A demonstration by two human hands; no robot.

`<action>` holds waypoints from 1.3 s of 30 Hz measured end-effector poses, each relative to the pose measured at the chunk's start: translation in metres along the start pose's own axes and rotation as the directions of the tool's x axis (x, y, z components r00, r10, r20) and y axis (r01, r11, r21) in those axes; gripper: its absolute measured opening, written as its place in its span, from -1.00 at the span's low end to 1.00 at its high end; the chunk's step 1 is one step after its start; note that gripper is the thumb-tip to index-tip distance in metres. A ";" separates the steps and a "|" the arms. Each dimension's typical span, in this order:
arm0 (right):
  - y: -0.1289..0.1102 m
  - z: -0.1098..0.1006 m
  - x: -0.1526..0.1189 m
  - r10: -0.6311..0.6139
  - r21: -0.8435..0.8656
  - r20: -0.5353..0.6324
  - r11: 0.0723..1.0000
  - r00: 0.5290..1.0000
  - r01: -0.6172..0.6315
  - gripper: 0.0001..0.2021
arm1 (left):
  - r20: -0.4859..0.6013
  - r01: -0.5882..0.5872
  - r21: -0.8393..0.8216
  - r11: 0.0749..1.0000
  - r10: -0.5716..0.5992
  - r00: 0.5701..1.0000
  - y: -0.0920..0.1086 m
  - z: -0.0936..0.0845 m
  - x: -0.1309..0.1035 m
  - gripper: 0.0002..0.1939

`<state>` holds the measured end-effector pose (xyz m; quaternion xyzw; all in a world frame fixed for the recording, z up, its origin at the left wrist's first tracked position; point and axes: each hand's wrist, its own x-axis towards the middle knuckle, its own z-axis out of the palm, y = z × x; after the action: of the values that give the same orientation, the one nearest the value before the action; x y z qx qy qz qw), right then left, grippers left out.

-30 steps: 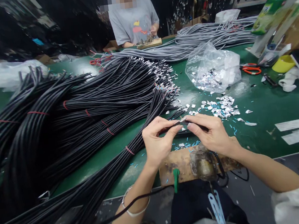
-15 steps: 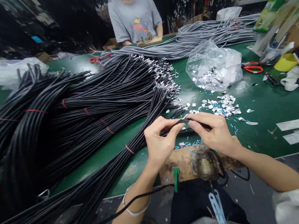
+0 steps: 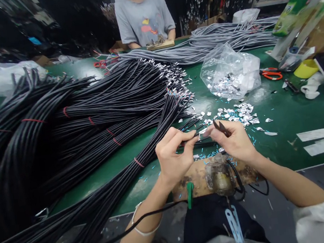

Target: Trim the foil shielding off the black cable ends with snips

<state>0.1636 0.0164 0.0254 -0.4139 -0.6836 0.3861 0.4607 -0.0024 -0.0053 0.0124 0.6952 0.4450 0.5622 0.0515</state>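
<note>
My left hand pinches a black cable between thumb and forefinger, close to its end. Silver foil shows at that end, between my two hands. My right hand has its fingertips at the foil and is closed around a dark tool with two pointed tips, which stick up past the forefinger. Its exact kind I cannot make out. Below both hands is a wooden board with a worn metal device and a green lever.
Bundles of black cables cover the left side of the green table. Foil scraps and a clear plastic bag lie beyond my right hand. Orange-handled scissors are farther right. Another person sits opposite, near grey cables.
My right fingertips have drawn slightly away from my left ones, exposing foil at the cable end. The dark tool's tips now point up above my right hand.
</note>
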 end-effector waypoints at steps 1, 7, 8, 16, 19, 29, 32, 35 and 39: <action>0.000 0.001 -0.001 -0.010 -0.020 0.001 1.000 1.000 0.010 -0.63 | 0.003 -0.034 0.027 0.999 0.034 0.999 0.001 0.001 -0.001 -0.94; -0.002 0.004 -0.006 -0.248 -0.194 -0.072 0.954 0.966 0.230 -0.84 | 0.128 0.006 0.019 1.000 -0.008 0.992 0.003 0.004 -0.002 -0.96; -0.002 0.004 -0.007 -0.328 -0.227 -0.080 0.926 0.941 0.303 -0.87 | 0.170 0.047 -0.001 0.999 -0.046 0.984 0.003 0.004 -0.002 -0.93; 0.002 0.005 -0.002 -0.461 -0.117 -0.041 0.884 0.887 0.453 -0.91 | 0.438 0.534 -0.333 0.777 -0.375 0.817 -0.001 0.007 -0.001 -0.66; 0.003 0.007 0.000 -0.374 -0.001 -0.013 0.927 0.927 0.374 -0.90 | 0.475 0.620 -0.465 0.632 -0.413 0.777 0.000 0.004 0.003 -0.63; 0.020 -0.025 0.003 -0.643 -0.412 0.264 0.599 0.719 0.687 -0.83 | 0.764 0.709 -0.254 0.657 -0.313 0.564 -0.007 -0.002 0.012 -0.47; 0.025 -0.038 0.003 -0.605 -0.553 0.004 0.662 0.796 0.506 -0.76 | 0.716 0.735 -0.259 0.626 -0.386 0.581 -0.008 0.003 0.008 -0.49; 0.022 -0.037 0.007 -0.455 -0.556 -0.236 0.788 0.859 0.265 -0.67 | 0.578 0.694 -0.319 0.645 -0.448 0.682 -0.007 0.005 0.005 -0.59; 0.014 -0.018 0.010 -0.343 -0.340 -0.037 0.887 0.938 0.311 -0.79 | 0.461 0.621 -0.346 0.703 -0.449 0.766 -0.005 0.003 0.005 -0.68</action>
<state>0.1811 0.0330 0.0209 -0.3817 -0.7753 0.1630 0.4760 -0.0032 0.0018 0.0120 0.5837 0.4604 0.4838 0.4618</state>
